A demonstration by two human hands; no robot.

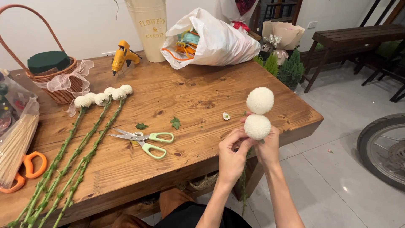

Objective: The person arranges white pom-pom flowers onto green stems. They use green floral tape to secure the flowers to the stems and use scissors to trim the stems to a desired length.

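Note:
Both my hands are raised over the table's near right corner. My left hand [231, 147] and my right hand [268, 145] pinch the green stems just under two cream pompom flowers. The lower pompom [257, 126] sits right above my fingers and the upper pompom [260, 100] stands above it. Their stems [243, 185] hang down between my forearms. Several more pompom flowers [103, 97] with long green stems [71, 164] lie on the wooden table [198, 95] at the left. Green-handled scissors [143, 140] lie open at the table's middle.
A wicker basket [57, 78] with green foam stands back left, with a yellow glue gun [122, 55], a cream metal bucket [150, 27] and a white plastic bag [211, 40] behind. Orange-handled scissors [29, 169] and bamboo sticks [14, 145] lie at the left. A wheel [382, 147] stands on the tiled floor right.

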